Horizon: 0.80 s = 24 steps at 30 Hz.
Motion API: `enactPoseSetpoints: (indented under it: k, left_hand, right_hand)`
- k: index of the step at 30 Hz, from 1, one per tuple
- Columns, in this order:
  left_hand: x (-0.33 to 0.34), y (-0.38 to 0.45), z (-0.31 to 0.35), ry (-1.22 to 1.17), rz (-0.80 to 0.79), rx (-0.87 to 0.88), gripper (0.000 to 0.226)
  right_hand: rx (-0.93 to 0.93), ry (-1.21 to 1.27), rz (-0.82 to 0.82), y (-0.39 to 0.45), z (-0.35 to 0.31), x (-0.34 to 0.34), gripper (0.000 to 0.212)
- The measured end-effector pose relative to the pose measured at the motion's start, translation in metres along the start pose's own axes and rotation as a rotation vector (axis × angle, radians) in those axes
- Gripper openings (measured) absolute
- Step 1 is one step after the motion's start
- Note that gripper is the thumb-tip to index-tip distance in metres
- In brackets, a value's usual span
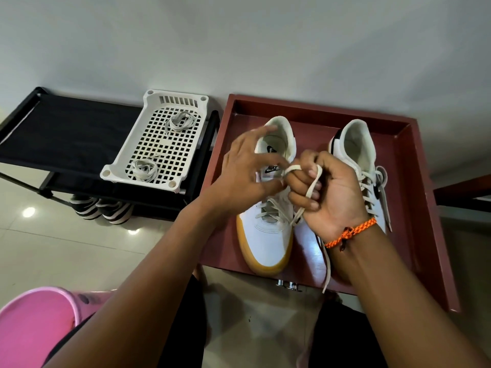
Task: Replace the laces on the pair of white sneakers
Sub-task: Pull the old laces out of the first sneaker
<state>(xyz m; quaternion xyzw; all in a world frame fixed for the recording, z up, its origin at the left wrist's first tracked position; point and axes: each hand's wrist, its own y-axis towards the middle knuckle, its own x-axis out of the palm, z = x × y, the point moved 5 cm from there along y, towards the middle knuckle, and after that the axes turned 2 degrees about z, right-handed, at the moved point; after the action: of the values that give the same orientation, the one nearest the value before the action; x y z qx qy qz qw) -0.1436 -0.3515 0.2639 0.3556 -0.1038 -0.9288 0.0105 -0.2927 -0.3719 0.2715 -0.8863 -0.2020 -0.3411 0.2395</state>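
Hands working above left sneaker (265, 235): right hand (329, 192) is gripping its lace (309, 193), left hand (247, 171) is pinching a loop (292, 169). Judging: tying; spare laces (144, 170) are waiting at nine o'clock.

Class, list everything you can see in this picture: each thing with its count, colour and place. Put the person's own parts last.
sneakers: 2, white, in the tray
lace: 1, cream, held over the left-hand sneaker
coiled laces: 2, pale grey, in the basket
basket: 1, white, on the rack
tray: 1, red-brown, right
rack: 1, black, left
tub: 1, pink, bottom left
bracelet: 1, orange, right wrist
left hand: pinching the lace
right hand: gripping the lace
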Motion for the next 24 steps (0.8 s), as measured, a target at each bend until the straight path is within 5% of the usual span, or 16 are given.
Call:
enactPoseSetpoints:
  k: [4,8,12,15,19,24]
  left_hand:
    - [-0.015,0.001,-0.002,-0.509,0.021,-0.257,0.008]
    - [-0.055,-0.004,-0.024,-0.767,0.458,-0.563,0.027]
    - [-0.063,-0.019,-0.048,-0.567,0.588,-0.729,0.016]
    - [-0.057,-0.017,-0.048,-0.450,0.506,-0.718,0.017]
    - [-0.048,-0.010,-0.037,-0.292,0.321,-0.640,0.022]
    - [-0.045,-0.013,-0.033,0.180,0.275,-0.493,0.045]
  right_hand:
    - [-0.158,0.069,0.127,0.001,-0.020,-0.019,0.016]
    - [-0.244,0.122,0.311,-0.001,-0.029,-0.043,0.011]
    - [-0.229,0.025,0.286,-0.001,-0.019,-0.027,0.017]
    - [-0.159,-0.151,0.129,-0.003,0.003,-0.001,0.031]
    - [-0.083,-0.335,-0.057,-0.006,0.026,0.021,0.024]
    - [-0.483,-1.342,0.001,-0.006,0.023,0.010,0.050]
